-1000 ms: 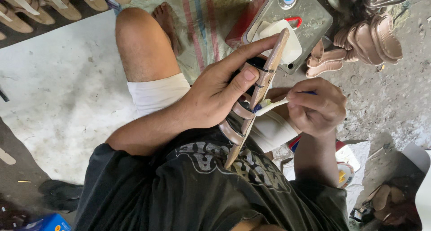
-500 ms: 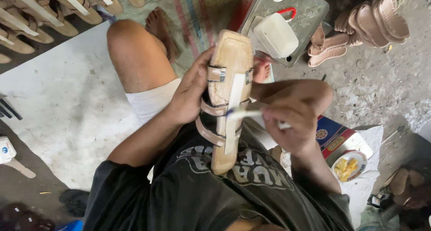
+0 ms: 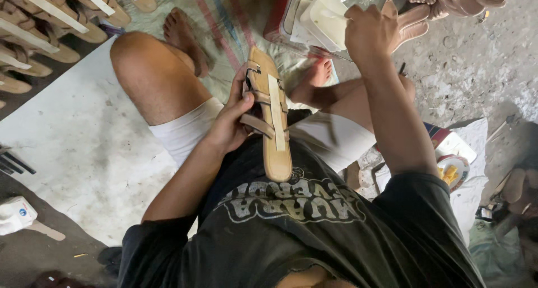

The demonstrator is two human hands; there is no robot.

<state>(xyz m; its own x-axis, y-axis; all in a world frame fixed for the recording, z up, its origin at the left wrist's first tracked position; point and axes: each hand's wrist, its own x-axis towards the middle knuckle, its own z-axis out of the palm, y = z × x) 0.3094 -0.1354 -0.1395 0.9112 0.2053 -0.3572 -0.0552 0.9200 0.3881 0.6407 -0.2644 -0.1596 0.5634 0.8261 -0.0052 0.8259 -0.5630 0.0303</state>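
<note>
Tan strapped sandal (image 3: 270,117): gripped sole-up by the left hand (image 3: 232,125), fingers wrapped round its edge and straps. White plastic container (image 3: 325,20): just beside the right hand (image 3: 371,33), whose fingers are curled shut.

- The left hand (image 3: 232,120) is curling its fingers around the side of the sandal (image 3: 270,117), just above the lap.
- The right hand (image 3: 371,33) is reaching far past the sandal's tip, arm stretched out, fingers closed in a fist.
</note>
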